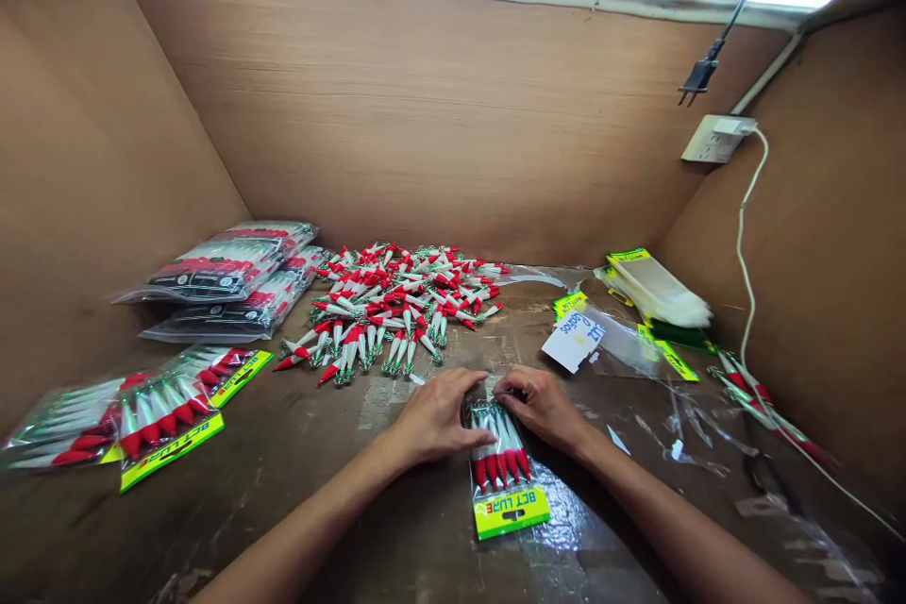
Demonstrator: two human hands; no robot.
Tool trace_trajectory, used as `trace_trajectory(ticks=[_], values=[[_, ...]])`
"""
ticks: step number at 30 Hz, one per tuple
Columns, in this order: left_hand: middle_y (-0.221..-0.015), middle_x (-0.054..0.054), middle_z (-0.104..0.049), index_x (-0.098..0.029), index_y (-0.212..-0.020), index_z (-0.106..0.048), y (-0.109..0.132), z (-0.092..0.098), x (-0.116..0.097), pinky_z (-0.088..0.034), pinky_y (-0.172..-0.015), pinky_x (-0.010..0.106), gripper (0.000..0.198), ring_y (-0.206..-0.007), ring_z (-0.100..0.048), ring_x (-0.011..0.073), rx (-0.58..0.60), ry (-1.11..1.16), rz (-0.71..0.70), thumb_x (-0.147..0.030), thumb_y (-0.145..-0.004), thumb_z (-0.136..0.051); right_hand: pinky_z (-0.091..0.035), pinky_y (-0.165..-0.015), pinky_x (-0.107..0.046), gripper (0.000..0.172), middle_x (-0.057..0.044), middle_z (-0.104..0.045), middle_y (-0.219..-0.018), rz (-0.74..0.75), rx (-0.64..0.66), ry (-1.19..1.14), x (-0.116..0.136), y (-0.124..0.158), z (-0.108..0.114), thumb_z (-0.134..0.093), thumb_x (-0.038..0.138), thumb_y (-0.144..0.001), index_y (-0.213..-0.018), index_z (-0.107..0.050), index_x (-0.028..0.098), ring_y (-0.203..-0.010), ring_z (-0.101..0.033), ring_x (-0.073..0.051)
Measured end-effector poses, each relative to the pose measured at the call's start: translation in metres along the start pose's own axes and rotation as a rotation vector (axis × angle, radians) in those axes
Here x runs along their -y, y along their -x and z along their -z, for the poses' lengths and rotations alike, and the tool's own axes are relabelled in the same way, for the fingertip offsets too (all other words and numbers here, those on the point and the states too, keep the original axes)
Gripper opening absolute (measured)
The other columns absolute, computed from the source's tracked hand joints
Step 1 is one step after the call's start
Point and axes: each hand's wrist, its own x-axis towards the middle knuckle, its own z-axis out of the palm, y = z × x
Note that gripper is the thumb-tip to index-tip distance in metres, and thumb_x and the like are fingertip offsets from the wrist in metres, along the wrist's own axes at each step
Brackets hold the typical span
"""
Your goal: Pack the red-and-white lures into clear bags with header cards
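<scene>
A clear packet of red-and-white lures with a yellow-green "BCT LURE" header lies flat on the brown work surface in front of me. My left hand presses on the packet's far left end, fingers curled over its top edge. My right hand pinches the far right end of the same packet. Just beyond my hands lies a heap of loose red-and-white lures.
Filled packets lie at the near left, and bundled bags of packets are stacked behind them. Empty clear sleeves and a paper label sit at the right. A wall socket with a white cable hangs on the right wall.
</scene>
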Motion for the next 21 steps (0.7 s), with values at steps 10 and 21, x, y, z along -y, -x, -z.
trace_trajectory(ticks=[10,21], values=[[-0.117,0.008,-0.074,-0.023,-0.119,-0.07,0.022,-0.018,-0.012,-0.05,-0.1,0.044,0.051,-0.119,-0.063,0.0323,-0.077,-0.049,0.036,-0.035,-0.073,-0.088,-0.053,-0.082,-0.029,0.02,-0.003,-0.077,-0.1,0.082,0.111,0.027,0.005,0.012,0.014,-0.061,0.019,-0.097,-0.108,-0.075,0.026,-0.091,-0.072,-0.018],[-0.129,0.002,-0.07,-0.027,-0.116,-0.071,0.04,-0.024,-0.028,-0.054,-0.095,0.049,0.028,-0.133,-0.054,0.0334,-0.19,-0.311,-0.066,-0.034,-0.089,-0.074,-0.058,-0.081,-0.035,0.036,-0.007,-0.063,-0.139,0.356,0.121,0.474,-0.012,0.056,0.019,-0.049,0.017,-0.101,-0.133,-0.063,0.025,-0.097,-0.072,-0.021]])
